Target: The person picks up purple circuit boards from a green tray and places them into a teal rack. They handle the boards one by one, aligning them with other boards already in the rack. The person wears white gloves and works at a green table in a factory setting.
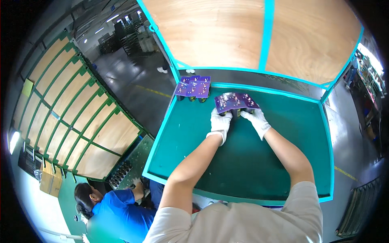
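Both my hands wear white gloves and hold a purple printed cardboard pack (235, 100) above the green table, its top patterned with small light figures. My left hand (221, 122) is closed on the pack's near left end. At the near right end, my right hand (256, 118) grips it with fingers partly under the top. Dark parts show below the card, but I cannot make out what they are. A similar group of purple packs (193, 86) stands at the table's far left corner, with dark and yellowish rounded parts beneath.
The green table (259, 162) has a raised turquoise rim. Behind it rises a framed plywood panel (210, 32). A green rack with wooden boards (81, 117) leans at the left. Close by at lower left, a person in a blue shirt (121, 210) works beside a cardboard box (51, 180).
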`<state>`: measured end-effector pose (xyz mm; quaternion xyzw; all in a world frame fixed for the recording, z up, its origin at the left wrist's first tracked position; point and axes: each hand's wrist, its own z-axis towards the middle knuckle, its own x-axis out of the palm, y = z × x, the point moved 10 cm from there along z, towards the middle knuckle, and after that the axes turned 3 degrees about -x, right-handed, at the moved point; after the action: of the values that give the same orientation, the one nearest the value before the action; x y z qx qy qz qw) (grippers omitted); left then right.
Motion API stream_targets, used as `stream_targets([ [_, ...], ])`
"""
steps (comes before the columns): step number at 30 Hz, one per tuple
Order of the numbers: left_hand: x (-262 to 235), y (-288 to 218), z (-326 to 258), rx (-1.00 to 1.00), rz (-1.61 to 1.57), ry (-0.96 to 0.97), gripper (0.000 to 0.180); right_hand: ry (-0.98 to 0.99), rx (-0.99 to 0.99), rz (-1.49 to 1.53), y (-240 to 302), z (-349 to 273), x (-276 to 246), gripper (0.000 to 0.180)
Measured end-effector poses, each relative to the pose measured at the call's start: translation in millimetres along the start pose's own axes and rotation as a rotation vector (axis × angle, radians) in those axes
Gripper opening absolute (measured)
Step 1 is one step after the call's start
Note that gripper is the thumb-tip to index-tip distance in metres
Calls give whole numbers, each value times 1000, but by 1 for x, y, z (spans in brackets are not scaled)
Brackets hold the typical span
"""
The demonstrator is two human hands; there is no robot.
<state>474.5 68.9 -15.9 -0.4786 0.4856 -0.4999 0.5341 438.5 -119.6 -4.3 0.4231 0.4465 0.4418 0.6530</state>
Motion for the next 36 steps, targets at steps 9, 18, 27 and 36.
stream_targets([
  [9,-47,-127,-145,486,-434,421,87,68,-4,585,57,-93,23,58],
  [18,-128,-107,-175,236,-832,333,56,549,-498,311,102,-134,130,46],
  [27,-164,-70,-191,-331,-1465,570,57,689,-22,721,54,-152,197,58],
  [36,-223,-26,-191,177,-639,129,48,387,-798,-612,115,-195,212,67],
])
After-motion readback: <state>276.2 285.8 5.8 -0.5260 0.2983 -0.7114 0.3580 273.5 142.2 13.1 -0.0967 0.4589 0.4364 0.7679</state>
